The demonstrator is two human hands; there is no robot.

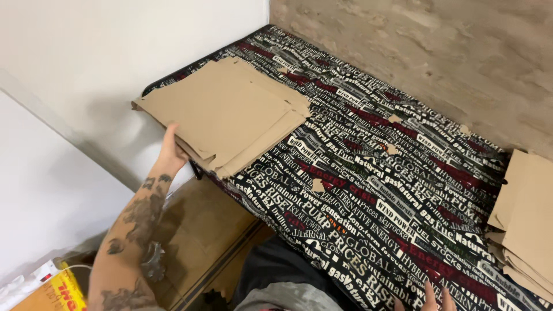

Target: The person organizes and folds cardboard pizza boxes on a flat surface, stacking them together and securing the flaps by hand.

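The left hand (171, 151) grips the near edge of a stack of flat cardboard sheets (227, 112) lying at the worktop's (368, 190) far left corner. Only the right hand's fingertips (436, 298) show, resting open on the printed cloth; a second cardboard pile (527, 216) sits at the right.

tattooed left arm outstretched, left hand (171, 151) gripping, right hand (435, 298) fingertips barely visible

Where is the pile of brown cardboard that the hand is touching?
The cardboard stack lies on the far left corner of the patterned table, beside the white wall, with the left hand at its near edge.
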